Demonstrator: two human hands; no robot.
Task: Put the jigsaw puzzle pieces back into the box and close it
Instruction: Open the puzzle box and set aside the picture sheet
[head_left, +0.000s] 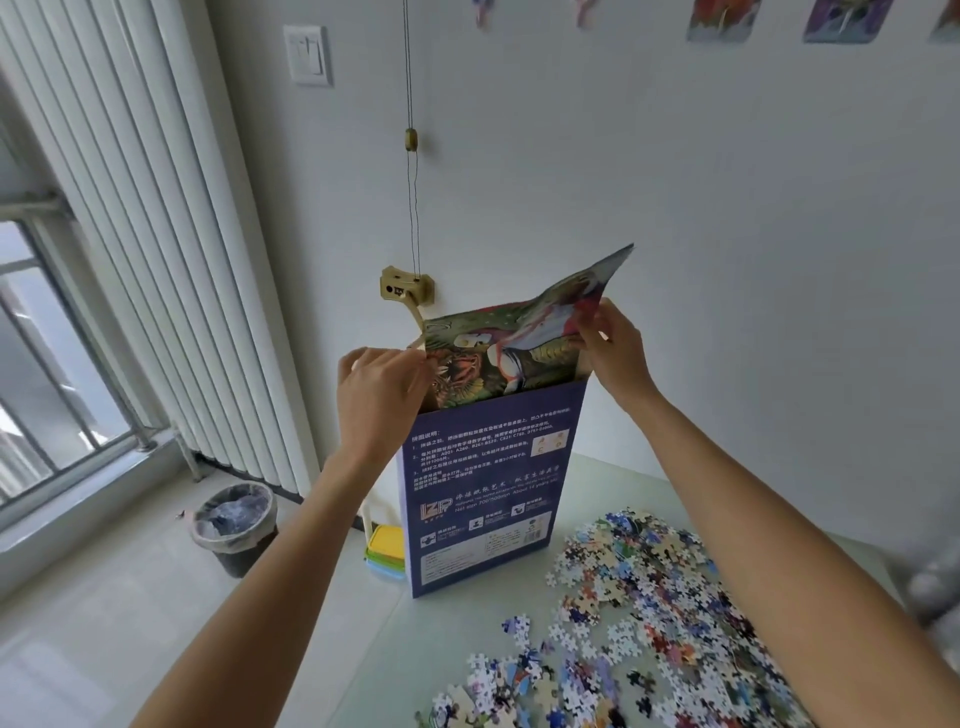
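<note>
A tall dark-blue puzzle box (480, 488) stands upright on the pale green table (457, 639), its top open. A colourful picture sheet (519, 338) sticks halfway out of the opening. My left hand (376, 395) pinches the sheet's left edge by the box's top left corner. My right hand (610, 348) pinches the sheet's right edge above the top right corner. Loose jigsaw pieces (639, 597) lie in a wide heap on the table, right of the box and nearer to me.
A lined waste bin (235, 525) stands on the floor at left below the vertical blinds (130, 234). Coloured flat items (385, 553) are stacked just left of the box beyond the table edge. A cord and its wall bracket (408, 291) hang behind the box.
</note>
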